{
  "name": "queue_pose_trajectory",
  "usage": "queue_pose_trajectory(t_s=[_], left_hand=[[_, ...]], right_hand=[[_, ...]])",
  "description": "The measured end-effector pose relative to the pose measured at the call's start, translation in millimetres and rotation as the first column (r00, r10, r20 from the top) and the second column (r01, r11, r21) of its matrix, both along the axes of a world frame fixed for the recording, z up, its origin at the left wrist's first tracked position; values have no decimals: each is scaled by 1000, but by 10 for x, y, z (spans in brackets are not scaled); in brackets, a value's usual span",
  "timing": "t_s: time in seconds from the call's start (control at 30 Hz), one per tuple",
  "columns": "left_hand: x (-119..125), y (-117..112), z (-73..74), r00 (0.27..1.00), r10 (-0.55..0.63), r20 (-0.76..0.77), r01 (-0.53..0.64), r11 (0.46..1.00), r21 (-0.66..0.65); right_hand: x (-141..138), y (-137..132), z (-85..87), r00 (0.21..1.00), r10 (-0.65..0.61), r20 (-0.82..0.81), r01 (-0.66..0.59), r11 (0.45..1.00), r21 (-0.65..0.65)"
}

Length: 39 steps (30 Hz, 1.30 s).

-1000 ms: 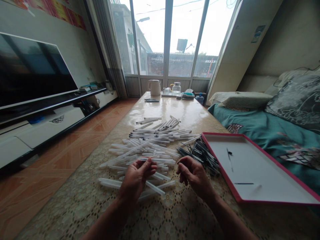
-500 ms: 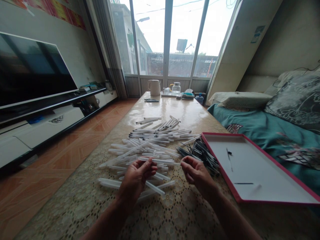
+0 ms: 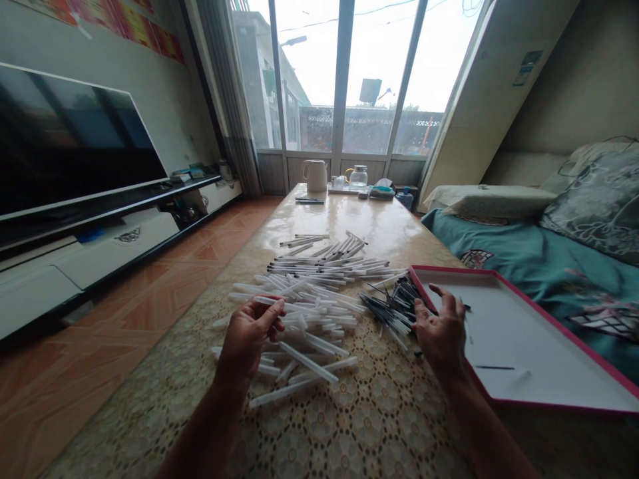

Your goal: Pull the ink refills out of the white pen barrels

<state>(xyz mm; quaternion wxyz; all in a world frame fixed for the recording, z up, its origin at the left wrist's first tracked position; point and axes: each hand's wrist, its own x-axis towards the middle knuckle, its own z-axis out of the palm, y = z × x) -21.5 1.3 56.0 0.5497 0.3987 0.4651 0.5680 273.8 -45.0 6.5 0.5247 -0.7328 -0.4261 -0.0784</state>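
Left hand (image 3: 247, 332): you are drawing your thumb and fingertips together just above the near heap of clear pen barrels (image 3: 312, 319); I cannot tell whether a barrel is pinched between them.

Right hand (image 3: 442, 329): you are spreading your fingers apart, holding nothing, the fingertips touching the right edge of the dark ink refills (image 3: 389, 307).

Refills: lying in a loose bundle between the barrels and the red-rimmed white tray (image 3: 509, 326), right of centre.

Capped pens (image 3: 329, 263): lying in rows beyond the barrels.

Lace-patterned table (image 3: 349, 426): carrying all of these, with a white kettle (image 3: 315, 175) and a glass jug (image 3: 357, 177) at the far end.
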Motion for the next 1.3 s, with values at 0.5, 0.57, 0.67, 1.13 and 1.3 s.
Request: queue_pose_trajectory(t_s=[0.5,0.57,0.67,1.13,1.3], left_hand=[[112,25,-268,874,229,-428,-71,932,354],[173,-23,-299,827,209,-522,26,913,407],[246,-67,-339,784,176,-595,121,897,425],[253,-77,-379,751,156,-641,163,898,409],[239,-86,-352,741,161,-652,160,901,404]], right_hand=[[-189,26,-74,985,160,59,-163,985,49],[-252,23,-12,971,233,-62,-232,973,20],[-294,67,104,900,346,-264,-373,926,-59],[365,1023,228,812,517,271,-231,711,-664],[398,1179,171,708,614,348,-178,633,-753]])
